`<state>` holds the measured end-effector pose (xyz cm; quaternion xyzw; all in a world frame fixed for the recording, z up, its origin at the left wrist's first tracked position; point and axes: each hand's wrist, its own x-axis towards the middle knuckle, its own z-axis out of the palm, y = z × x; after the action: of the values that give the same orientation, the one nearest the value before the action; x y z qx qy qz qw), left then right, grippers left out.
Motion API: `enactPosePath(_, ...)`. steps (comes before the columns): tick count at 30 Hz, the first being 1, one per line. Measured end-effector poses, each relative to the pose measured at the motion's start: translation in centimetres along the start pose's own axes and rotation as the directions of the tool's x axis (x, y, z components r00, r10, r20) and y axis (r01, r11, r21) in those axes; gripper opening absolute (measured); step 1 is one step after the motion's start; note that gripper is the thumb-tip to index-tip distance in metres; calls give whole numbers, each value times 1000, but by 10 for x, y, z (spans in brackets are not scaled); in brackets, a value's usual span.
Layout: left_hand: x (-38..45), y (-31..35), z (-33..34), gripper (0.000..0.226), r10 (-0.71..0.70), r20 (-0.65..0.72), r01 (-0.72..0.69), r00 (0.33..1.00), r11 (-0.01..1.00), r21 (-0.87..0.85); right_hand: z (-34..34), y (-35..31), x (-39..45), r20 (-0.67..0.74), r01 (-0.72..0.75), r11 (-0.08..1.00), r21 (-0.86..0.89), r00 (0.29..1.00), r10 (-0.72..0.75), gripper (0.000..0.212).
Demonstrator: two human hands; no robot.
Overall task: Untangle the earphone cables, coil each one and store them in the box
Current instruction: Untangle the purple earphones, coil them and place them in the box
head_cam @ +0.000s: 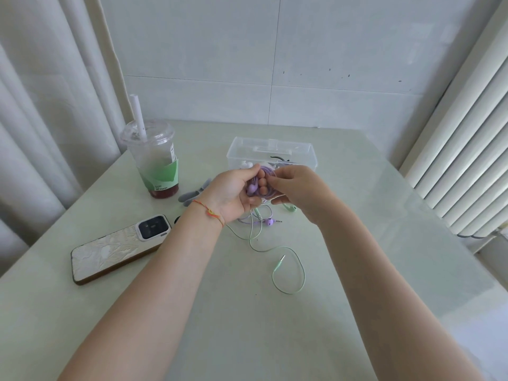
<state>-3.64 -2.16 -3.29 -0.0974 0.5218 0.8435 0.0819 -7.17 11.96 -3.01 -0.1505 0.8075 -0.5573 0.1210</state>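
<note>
Purple cable (261,185) is wound into loops around the fingers (254,171) of my left hand (233,191), which close on the coil and one purple earbud, while my right hand (295,188) pinches the strand to guide the winding. Below my fingers, the tail of that cable hangs down to the surface (357,270), ending in a second purple earbud (270,221) and its plug, so this coil looks only partly made. Under and toward me from my fingers lies the green earphone cable (291,270), loose and uncoiled, its plug free on the surface; where it crosses the purple tail I cannot tell whether the two are fully separated. Just beyond my fingers stands the clear box (275,149), open, with what seems a white and a dark earphone already inside. By my reading, the purple and green sets remain to be stored.
</note>
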Motion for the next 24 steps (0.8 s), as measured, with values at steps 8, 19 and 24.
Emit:
enactPosePath(8,1,-1,2,33,1,11,0,1000,998,-62,6,-4,-4,-116,56,991,-119,991,-70,15)
enactPosePath(19,-1,-5,-2,22,2,124,3,992,999,-44,6,-9,-8,-37,-3,961,-275,999,-7,17)
enactPosePath(24,-3,0,-8,25,-87,158,96,984,994,-48,1,-9,-10,68,38,982,-182,997,-26,20)
